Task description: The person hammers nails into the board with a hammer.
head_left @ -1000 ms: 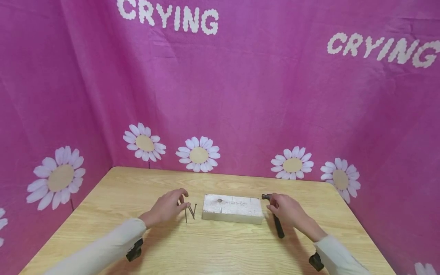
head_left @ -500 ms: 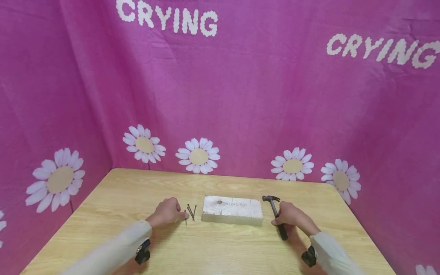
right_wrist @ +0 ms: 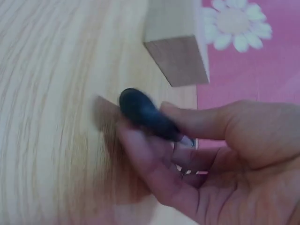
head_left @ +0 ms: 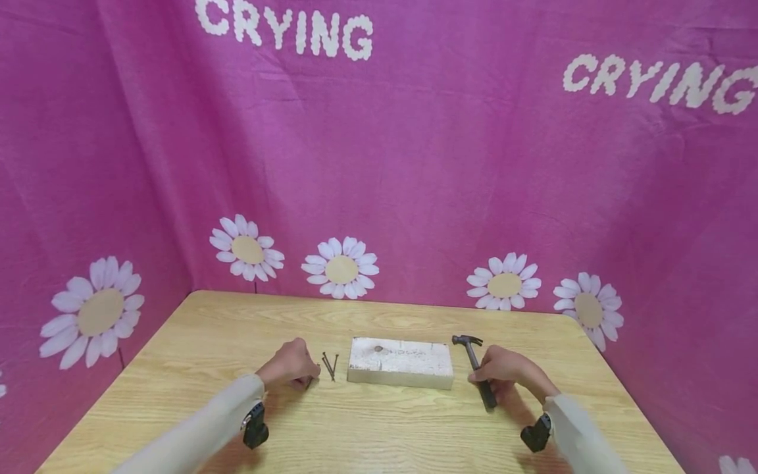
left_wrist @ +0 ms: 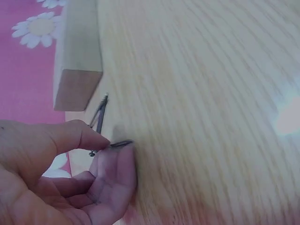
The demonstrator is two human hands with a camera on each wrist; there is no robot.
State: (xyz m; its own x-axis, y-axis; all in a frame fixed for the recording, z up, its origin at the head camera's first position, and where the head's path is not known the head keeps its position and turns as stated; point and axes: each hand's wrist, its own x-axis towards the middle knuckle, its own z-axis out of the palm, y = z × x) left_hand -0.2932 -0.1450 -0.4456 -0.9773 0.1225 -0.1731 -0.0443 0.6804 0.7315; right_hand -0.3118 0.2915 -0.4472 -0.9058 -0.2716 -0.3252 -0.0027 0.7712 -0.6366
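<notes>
My left hand [head_left: 291, 364] pinches a dark nail [left_wrist: 121, 143] between thumb and fingers, low over the table left of the other nails. Those nails [head_left: 329, 367] lie close together on the wood, just right of that hand; their exact number is hard to tell. A claw hammer [head_left: 472, 355] with a black grip [right_wrist: 145, 114] is at the right, its head pointing away from me. Around its handle are the thumb and fingers of my right hand [head_left: 508, 367]. Between the hands lies a whitish wooden block [head_left: 400, 359], touched by neither.
Everything lies on a light wood-grain table [head_left: 379, 428]. A pink cloth [head_left: 414, 164] with daisies and lettering hangs behind the table and along both sides. Each wrist carries a small black camera, such as the left camera [head_left: 256, 426].
My left hand has come down and picked one nail from the group, drawing it slightly left. My right hand has shifted from near the hammer's head to its handle and taken hold.
</notes>
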